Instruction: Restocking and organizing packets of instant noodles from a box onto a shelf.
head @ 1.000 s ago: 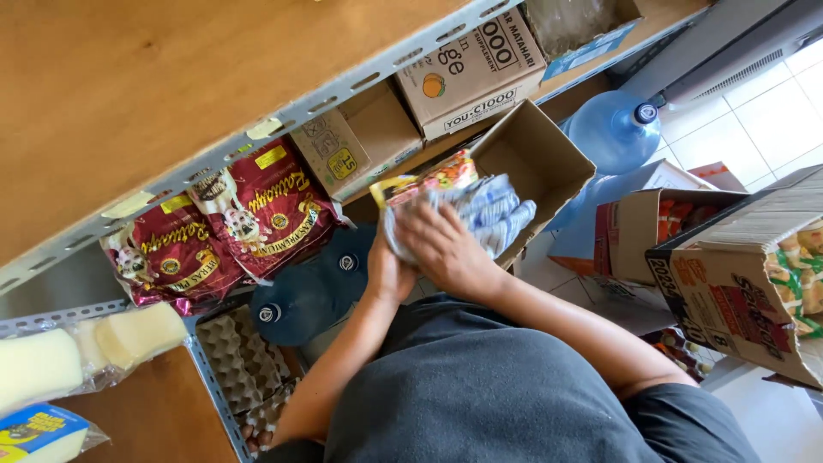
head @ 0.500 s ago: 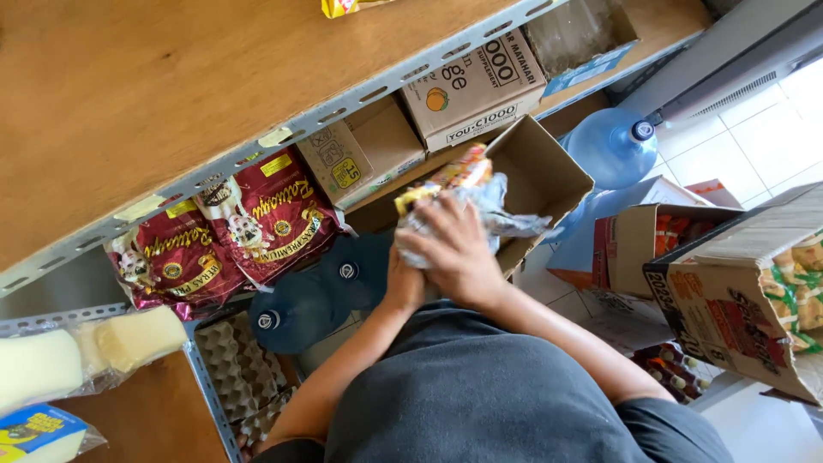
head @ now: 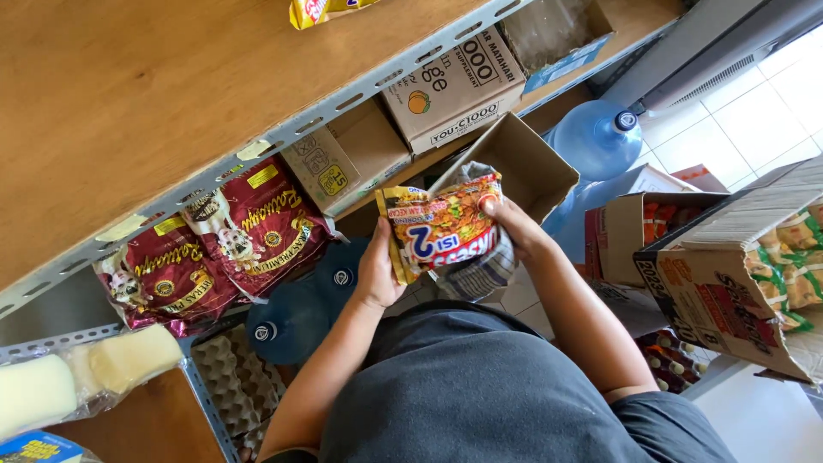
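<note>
While both hands' fingers (head: 493, 206) grip it, the orange-yellow snack packet (head: 441, 225) looks glossy and crinkled.

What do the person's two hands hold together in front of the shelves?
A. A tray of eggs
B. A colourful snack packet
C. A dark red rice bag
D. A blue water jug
B: the left hand and right hand grip the sides of the colourful snack packet, with a checked cloth behind it.

Both forearms reached forward and converged in front of the torso. The left hand (head: 380, 273) was cupped with fingers curled, gripping. The right hand (head: 512, 225), farther right, pinched with bent fingers.
</note>
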